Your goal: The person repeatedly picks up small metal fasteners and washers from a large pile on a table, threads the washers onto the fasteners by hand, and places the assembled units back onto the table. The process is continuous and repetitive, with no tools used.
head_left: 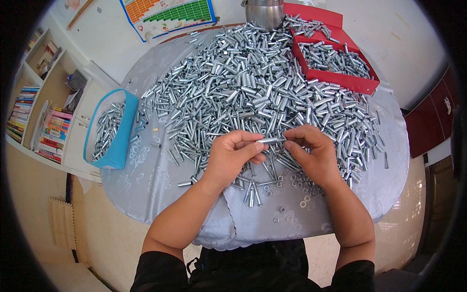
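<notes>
Between my two hands a shiny expansion bolt (268, 140) with a metal sleeve lies almost level. My left hand (232, 155) pinches its left part between thumb and fingers. The fingertips of my right hand (315, 153) close on its right end; whether a small nut or washer is also there is too small to tell. Just beyond and beneath both hands spreads a large heap of metal sleeves and bolts (243, 92). Loose washers and nuts (304, 185) lie below my right hand, and several long bolts (251, 190) fan out near the table's front.
A blue box (127, 131) partly filled with bolts stands at the left. At the back right is a red box (340, 82) of bolts, its lid also loaded. A steel pot (265, 14) stands behind the heap. The round table wears a grey cloth (165, 194); bookshelves (44, 97) rise leftward.
</notes>
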Action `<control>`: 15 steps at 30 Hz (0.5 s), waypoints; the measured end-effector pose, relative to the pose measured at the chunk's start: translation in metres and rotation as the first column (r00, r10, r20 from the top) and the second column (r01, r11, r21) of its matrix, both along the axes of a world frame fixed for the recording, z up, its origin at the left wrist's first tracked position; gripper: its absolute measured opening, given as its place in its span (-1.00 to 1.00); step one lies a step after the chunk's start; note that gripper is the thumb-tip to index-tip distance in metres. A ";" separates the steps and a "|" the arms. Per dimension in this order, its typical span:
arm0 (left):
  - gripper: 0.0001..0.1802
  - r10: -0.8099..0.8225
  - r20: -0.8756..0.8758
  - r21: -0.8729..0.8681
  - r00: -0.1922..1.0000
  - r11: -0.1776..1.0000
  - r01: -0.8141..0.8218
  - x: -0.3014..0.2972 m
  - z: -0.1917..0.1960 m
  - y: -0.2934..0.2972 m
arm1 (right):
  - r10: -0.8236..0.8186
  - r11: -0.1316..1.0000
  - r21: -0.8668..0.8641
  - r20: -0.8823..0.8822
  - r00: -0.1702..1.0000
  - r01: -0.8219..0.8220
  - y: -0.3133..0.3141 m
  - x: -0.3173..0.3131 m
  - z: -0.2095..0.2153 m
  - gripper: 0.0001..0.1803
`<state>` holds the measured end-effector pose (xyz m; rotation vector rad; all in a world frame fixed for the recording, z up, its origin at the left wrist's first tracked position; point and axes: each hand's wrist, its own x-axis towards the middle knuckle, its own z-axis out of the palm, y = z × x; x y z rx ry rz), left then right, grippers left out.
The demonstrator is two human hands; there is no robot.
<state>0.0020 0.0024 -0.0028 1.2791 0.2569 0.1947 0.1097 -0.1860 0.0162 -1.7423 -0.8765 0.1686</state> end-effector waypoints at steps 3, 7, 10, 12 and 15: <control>-0.79 0.004 0.002 0.003 1.000 1.000 -0.004 0.000 0.001 -0.001 | 0.019 0.999 0.050 -0.077 0.997 -0.015 0.001 0.000 -0.005 -0.80; -0.79 -0.002 -0.005 -0.023 1.000 1.000 0.002 0.001 0.001 -0.001 | 0.061 0.996 0.072 -0.084 0.995 -0.055 0.002 0.002 -0.007 -0.81; -0.78 -0.008 0.000 -0.030 1.000 1.000 0.008 0.001 0.001 0.000 | 0.068 0.990 0.129 -0.126 0.990 -0.051 0.003 0.002 -0.011 -0.78; -0.78 -0.003 -0.004 -0.029 1.000 1.000 0.003 0.000 0.001 0.000 | 0.093 0.983 0.177 -0.201 0.975 -0.057 0.004 0.001 -0.011 -0.77; -0.78 0.008 0.004 -0.052 1.000 0.999 -0.008 0.000 0.001 -0.001 | 0.119 0.979 0.189 -0.215 0.969 -0.078 0.003 -0.001 -0.009 -0.77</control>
